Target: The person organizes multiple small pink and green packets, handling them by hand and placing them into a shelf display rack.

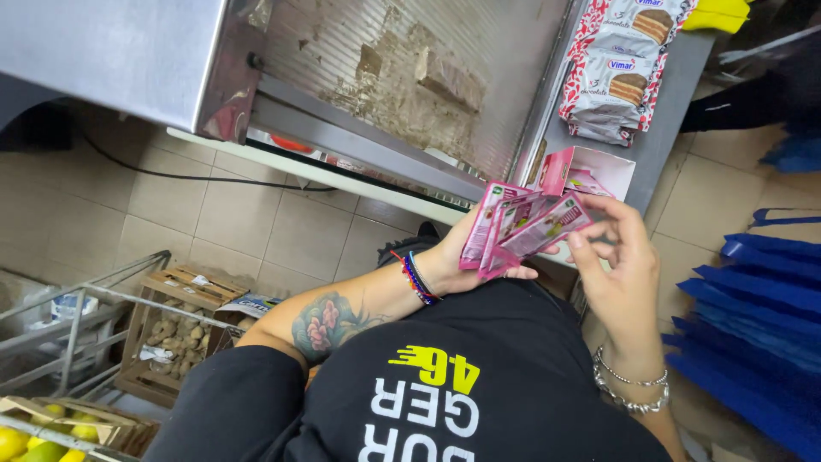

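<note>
Both hands (pixel 547 257) fanning pink sachets (pixel 522 227), open pink box (pixel 590 171) behind

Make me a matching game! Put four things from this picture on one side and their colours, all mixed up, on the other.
Things:
1. sachets fanned in the left hand
2. folded bags beside the right hand
3. wrapped snack cakes on the counter
4. fruit in the crate

Colours:
A. blue
B. yellow-green
C. pink
D. silver and red

Pairs: 1-C, 2-A, 3-D, 4-B

Sachets (pixel 522 227) fanned in hands, open box (pixel 590 171) on counter (pixel 676 94) behind.
</note>
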